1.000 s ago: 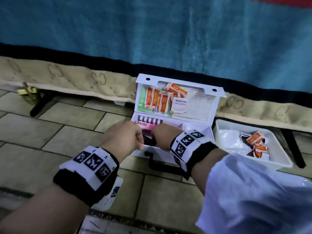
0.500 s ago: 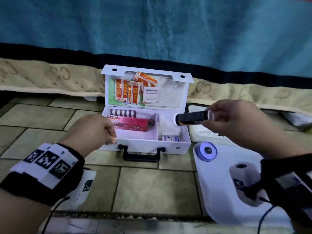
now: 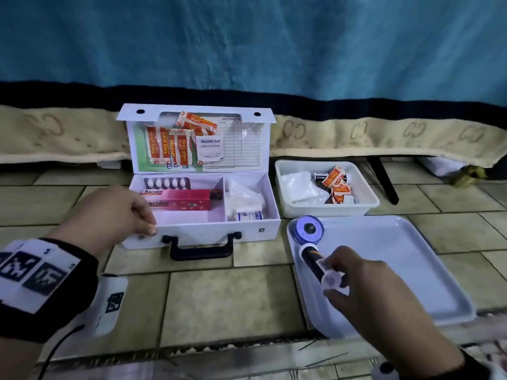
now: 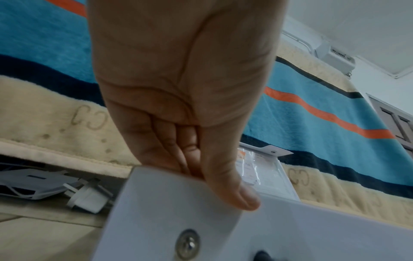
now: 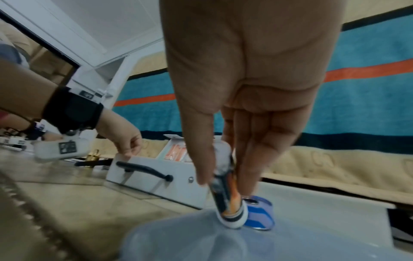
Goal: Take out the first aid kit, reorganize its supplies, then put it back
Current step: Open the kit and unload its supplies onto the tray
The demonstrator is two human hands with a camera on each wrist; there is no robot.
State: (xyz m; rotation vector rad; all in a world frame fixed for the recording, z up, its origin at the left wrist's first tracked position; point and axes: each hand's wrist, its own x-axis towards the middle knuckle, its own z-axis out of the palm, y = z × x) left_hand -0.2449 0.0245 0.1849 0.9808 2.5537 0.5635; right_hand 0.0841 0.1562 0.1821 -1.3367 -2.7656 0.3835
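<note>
First aid kit [image 3: 203, 226] open: Bacidin box [image 3: 178, 200], blister pack [image 3: 166, 183] inside.

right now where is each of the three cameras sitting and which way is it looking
Head: worn above, looking forward and down at the open first aid kit, white tray; both forearms show.
Left wrist: under the wrist, looking along the left hand gripping the kit's front corner.
Right wrist: looking along the right hand lowering a small tube to the tray, beside the blue tape roll; the left hand shows too.
All three share the kit.
</note>
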